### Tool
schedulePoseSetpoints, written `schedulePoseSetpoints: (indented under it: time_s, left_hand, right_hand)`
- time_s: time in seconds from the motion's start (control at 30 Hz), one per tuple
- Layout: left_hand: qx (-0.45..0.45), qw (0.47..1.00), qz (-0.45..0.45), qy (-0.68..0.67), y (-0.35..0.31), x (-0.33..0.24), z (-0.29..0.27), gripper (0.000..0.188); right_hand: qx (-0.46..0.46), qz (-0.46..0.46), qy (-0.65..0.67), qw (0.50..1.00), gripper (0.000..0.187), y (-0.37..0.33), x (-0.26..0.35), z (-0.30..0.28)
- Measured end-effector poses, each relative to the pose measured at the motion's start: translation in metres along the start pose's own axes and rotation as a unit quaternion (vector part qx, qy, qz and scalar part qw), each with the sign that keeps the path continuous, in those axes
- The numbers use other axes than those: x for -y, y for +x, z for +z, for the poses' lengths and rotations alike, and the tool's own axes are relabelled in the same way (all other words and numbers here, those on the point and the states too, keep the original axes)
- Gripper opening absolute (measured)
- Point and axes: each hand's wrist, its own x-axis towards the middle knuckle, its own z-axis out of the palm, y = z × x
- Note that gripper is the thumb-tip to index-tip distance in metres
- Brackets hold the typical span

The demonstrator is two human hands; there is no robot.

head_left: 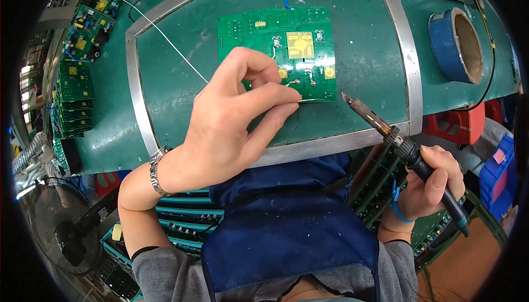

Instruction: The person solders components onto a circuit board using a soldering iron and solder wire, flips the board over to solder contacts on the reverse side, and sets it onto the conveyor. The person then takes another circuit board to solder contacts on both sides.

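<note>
A green circuit board [264, 37] with yellow patches lies on the green bench top in front of me. Above its near edge, my left hand [220, 112] pinches a thin solder wire [185, 58] between thumb and forefinger. The wire comes from the upper left, passes behind the hand, and a short end sticks out of the fingertips along the board's near edge. My right hand [439, 178] is closed round the black handle of a soldering iron [405, 149]. Its dark tip points up and left, just right of the board's near right corner and apart from the wire.
A metal strip [410, 71] frames the work area. A blue roll [443, 46] stands at the right, near a black cable. Stacked circuit boards [76, 95] line the left side. Below the bench are a fan [60, 230], a red stool [460, 126] and a blue crate [493, 175].
</note>
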Motion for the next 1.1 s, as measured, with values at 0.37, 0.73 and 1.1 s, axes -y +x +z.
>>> schedulePoseSetpoints:
  time_s: [0.37,0.73,1.1]
  left_hand:
    - [-0.049,0.998,0.032,0.032,0.002,0.003,0.011,0.023]
    - [-0.047,0.998,0.036,0.022,0.001,0.006,0.014,0.023]
    - [-0.052,0.998,0.027,0.031,0.001,0.004,0.012,0.023]
  right_hand:
    - [0.044,-0.012,-0.025,0.999,0.036,0.01,-0.004,0.002]
    - [0.051,-0.008,-0.026,0.998,0.037,0.013,-0.005,0.007]
    - [-0.018,-0.01,-0.071,0.997,0.039,0.006,-0.002,0.004]
